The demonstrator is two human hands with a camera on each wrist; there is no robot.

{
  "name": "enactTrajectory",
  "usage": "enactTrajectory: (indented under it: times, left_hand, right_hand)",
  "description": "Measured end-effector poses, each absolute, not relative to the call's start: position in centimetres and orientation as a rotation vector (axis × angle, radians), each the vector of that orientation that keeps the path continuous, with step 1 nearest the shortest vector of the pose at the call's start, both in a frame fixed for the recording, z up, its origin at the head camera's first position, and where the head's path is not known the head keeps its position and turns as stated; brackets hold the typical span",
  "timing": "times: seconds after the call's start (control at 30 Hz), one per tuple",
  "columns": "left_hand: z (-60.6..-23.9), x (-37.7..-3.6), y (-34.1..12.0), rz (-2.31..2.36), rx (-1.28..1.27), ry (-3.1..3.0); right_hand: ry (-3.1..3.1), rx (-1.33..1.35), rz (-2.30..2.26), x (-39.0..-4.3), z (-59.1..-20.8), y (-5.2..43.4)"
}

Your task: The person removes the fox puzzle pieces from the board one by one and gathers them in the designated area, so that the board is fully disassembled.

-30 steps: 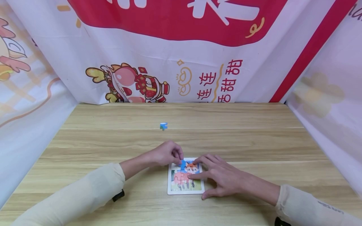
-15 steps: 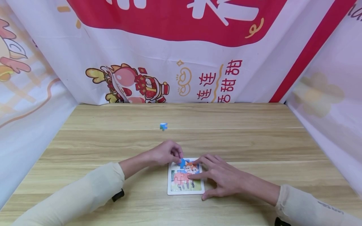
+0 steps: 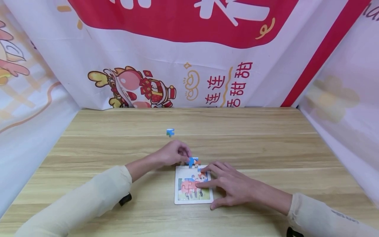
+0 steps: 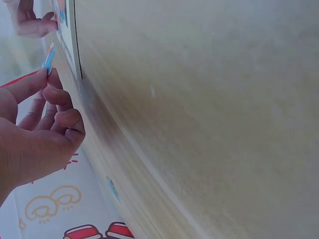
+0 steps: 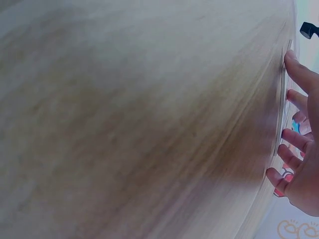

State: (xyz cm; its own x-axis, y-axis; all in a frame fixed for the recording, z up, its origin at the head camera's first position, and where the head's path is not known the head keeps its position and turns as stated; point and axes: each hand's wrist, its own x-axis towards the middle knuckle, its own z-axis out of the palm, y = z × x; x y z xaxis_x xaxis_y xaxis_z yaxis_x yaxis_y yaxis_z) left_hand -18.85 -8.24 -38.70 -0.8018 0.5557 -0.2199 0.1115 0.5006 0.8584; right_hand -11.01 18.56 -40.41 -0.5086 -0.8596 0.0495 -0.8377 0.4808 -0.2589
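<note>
My left hand [image 3: 174, 153] pinches a blue and orange jigsaw piece [image 3: 192, 161] between thumb and index finger, lifted just beyond the far edge of the white puzzle tray [image 3: 176, 194]. Seen edge-on in the left wrist view, that piece [image 4: 49, 58] stands up from the fingertips. Several joined pieces [image 3: 188, 189] of a fox picture lie in the tray, and its upper left part shows bare white. Spread fingers of my right hand [image 3: 234, 182] rest on the fox pieces at the right side, the thumb by the tray's lower right corner. That hand covers part of the picture.
One loose blue, white and green jigsaw piece [image 3: 170, 132] lies on the wooden table [image 3: 251, 141] beyond the left hand. Printed cloth [image 3: 177, 52] hangs behind the table and along both sides.
The left hand has lifted the blue and orange jigsaw piece out of the tray and moved it away from me, past the tray's far edge. The right hand has stayed in place.
</note>
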Motion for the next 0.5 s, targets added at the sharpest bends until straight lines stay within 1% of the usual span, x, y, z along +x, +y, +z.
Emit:
enactTrajectory:
  times: [0.5]
  left_hand:
    - [-38.4, -21.6, -8.5, 1.325, 0.487, 2.319]
  right_hand:
    - [2.625, -1.511, -0.357, -11.1, -40.3, 18.5]
